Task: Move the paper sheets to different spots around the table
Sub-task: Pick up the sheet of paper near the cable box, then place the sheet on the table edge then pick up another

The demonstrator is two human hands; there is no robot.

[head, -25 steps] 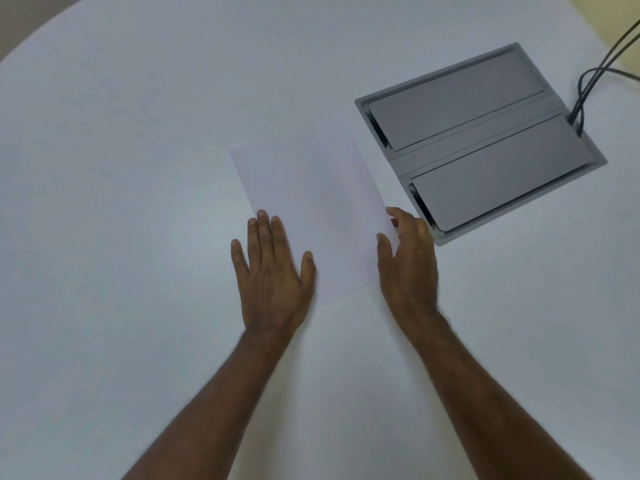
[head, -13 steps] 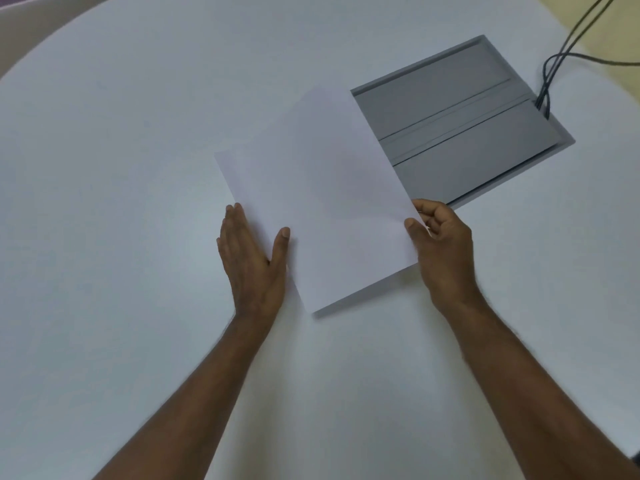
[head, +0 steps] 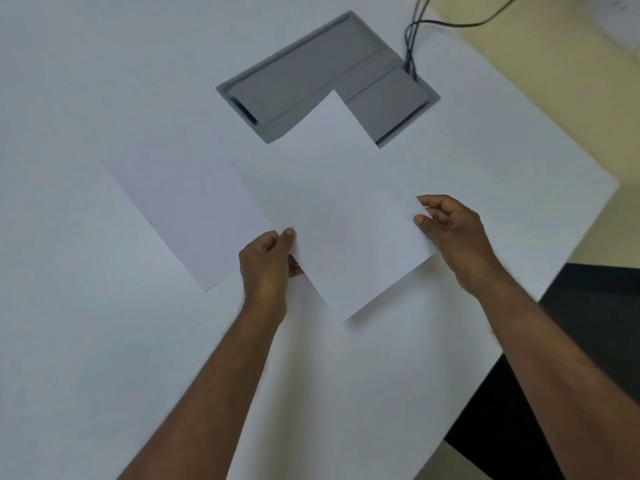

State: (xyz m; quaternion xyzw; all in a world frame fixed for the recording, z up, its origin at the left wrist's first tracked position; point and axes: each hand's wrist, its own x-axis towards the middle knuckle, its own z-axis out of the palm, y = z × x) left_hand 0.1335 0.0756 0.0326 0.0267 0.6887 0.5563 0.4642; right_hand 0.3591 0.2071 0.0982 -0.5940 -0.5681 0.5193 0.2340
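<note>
A white paper sheet [head: 339, 206] hangs in the air above the white table [head: 86, 306], tilted, its far corner covering part of the grey panel. My left hand [head: 266, 268] pinches its near left edge and my right hand [head: 450, 237] pinches its right edge. A second paper sheet [head: 187, 209] lies flat on the table to the left, partly hidden under the held one.
A grey cable hatch [head: 304, 77] is set into the table at the back, with black cables [head: 412, 43] running out of its right end. The table's right edge [head: 571, 258] is close to my right hand, with a dark floor area beyond.
The top sheet has been lifted off the one beneath and carried right. My left hand went from flat on the paper to pinching the lifted sheet. The lower sheet now shows.
</note>
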